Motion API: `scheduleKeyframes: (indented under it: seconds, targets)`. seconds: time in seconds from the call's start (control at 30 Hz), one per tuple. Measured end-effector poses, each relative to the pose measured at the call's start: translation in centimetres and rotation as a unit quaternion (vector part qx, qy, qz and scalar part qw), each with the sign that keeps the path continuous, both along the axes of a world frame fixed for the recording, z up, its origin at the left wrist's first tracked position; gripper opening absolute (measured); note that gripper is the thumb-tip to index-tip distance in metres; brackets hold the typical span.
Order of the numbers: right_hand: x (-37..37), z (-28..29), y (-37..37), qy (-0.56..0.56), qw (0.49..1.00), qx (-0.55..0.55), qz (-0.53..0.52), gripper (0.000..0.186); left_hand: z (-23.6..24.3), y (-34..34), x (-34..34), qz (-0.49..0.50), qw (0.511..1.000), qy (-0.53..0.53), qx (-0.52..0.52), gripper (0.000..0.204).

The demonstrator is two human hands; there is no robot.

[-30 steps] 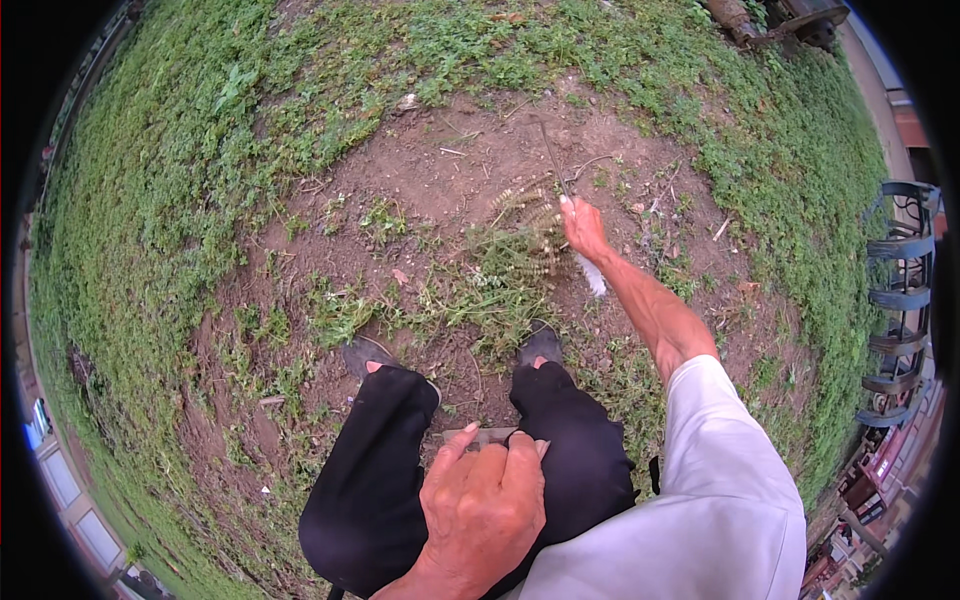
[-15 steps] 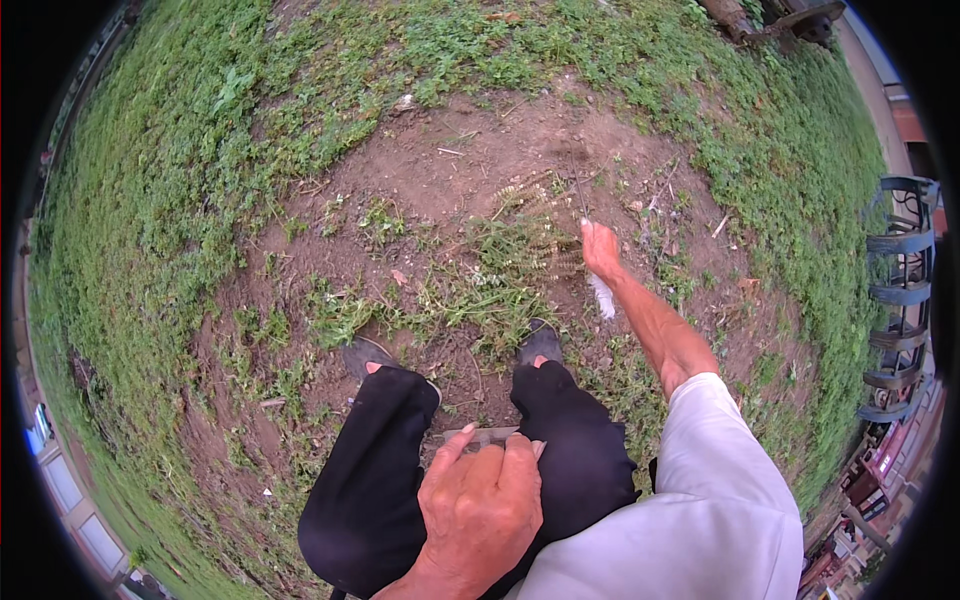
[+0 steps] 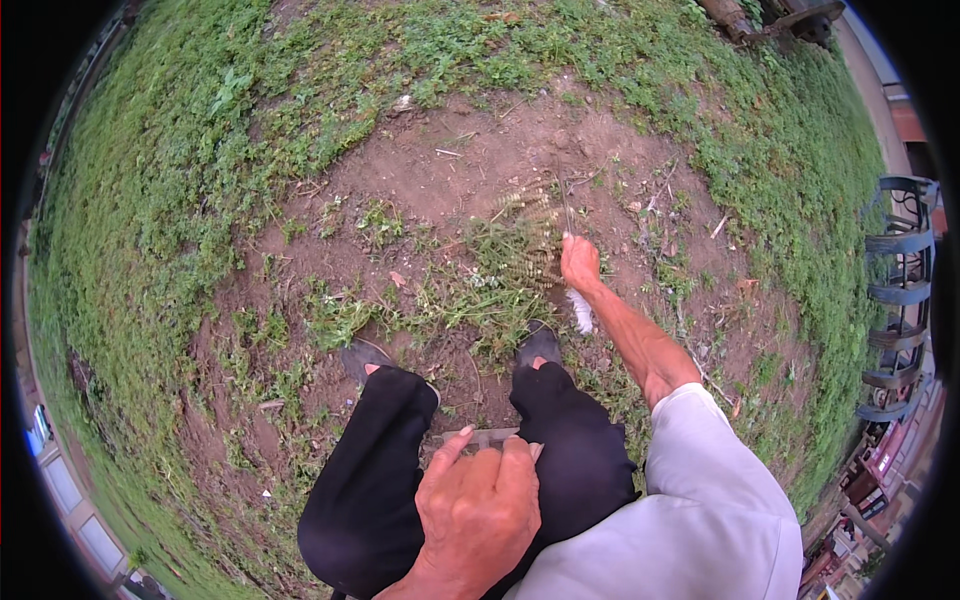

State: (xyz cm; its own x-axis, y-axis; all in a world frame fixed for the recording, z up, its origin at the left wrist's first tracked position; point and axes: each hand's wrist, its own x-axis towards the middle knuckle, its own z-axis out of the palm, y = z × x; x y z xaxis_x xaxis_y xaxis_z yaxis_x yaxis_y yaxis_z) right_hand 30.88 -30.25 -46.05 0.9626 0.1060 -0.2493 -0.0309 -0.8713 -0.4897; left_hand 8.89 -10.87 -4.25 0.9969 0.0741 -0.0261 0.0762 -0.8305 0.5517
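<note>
My right hand point(image 3: 580, 262) is closed round the handle of a thin metal tool point(image 3: 566, 200). Its slender dark shaft points away from me to the bare soil, and its far end is blurred. A white end point(image 3: 580, 312) sticks out below my fist. Close to the left of that hand lies a heap of pulled weeds point(image 3: 510, 250). My left hand point(image 3: 478, 515) is held between my knees, back up, with curled fingers against a flat grey-brown bar point(image 3: 490, 437). What those fingers hold underneath is hidden.
My dark shoes point(image 3: 368, 358) stand on soil strewn with loose weeds point(image 3: 340, 315). Low green plants point(image 3: 170, 200) ring the bare soil patch point(image 3: 420, 165). At the far right stands a blue ribbed metal frame point(image 3: 895, 295); a rusty metal part point(image 3: 790, 22) lies at the top right.
My right hand has moved a little to the left and nearer to me, with the tool in it. My left hand has hardly shifted.
</note>
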Motion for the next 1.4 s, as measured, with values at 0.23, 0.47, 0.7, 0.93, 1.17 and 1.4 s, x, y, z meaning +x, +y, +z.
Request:
scheduleKeyframes:
  seconds: [0.23,0.47,0.7,0.93,1.17,1.4]
  targets:
    - [4.8,2.2,1.7,-0.059,0.988,-0.017,-0.142,0.042,0.0,0.2,0.0,0.013,1.000,0.019,0.004,0.012]
    - [1.0,2.0,4.0,0.000,0.999,0.004,-0.043,0.046,0.3,0.6,0.1,0.014,1.000,0.026,0.010,0.012]
    - [-1.4,1.7,-0.7,-0.027,0.999,0.004,0.045,0.047,0.5,0.6,-0.6,0.017,0.999,0.014,-0.026,0.013]
    - [-12.6,2.8,-7.9,0.020,0.998,0.002,0.066,0.034,0.3,0.8,-0.7,0.017,1.000,0.016,-0.010,0.011]
    - [-24.8,7.2,-15.9,0.141,0.980,-0.133,-0.048,0.043,0.3,1.0,-1.2,0.022,1.000,0.008,-0.010,0.011]
    - [-24.0,6.9,-17.4,0.085,0.991,-0.088,-0.052,0.044,1.0,0.8,-0.8,0.016,0.999,0.024,-0.021,0.009]
